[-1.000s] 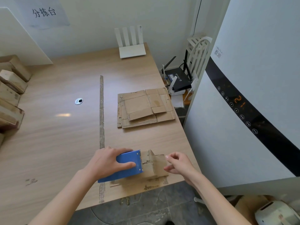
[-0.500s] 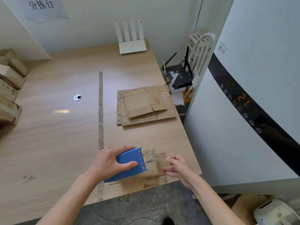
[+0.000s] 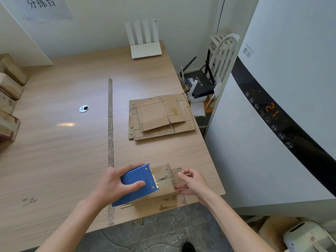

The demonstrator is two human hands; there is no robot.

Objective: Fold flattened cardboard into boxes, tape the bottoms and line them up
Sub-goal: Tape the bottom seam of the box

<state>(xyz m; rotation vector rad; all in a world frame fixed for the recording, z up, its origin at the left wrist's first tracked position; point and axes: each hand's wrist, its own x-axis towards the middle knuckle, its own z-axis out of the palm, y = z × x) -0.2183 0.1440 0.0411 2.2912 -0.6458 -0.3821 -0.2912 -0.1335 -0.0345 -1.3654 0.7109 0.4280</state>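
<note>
At lower centre, the left hand [image 3: 116,182] grips a blue tape dispenser [image 3: 138,182] against a small cardboard box [image 3: 164,182]; the right hand [image 3: 192,181] pinches the box's right end.

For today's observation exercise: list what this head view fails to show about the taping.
- Tape roll: hidden inside the blue dispenser under the left hand.
- Box seam: partly covered by the dispenser.
- Right hand fingers: curled; any tape end too small to see.
- Finished boxes: cut by the left edge.
</note>
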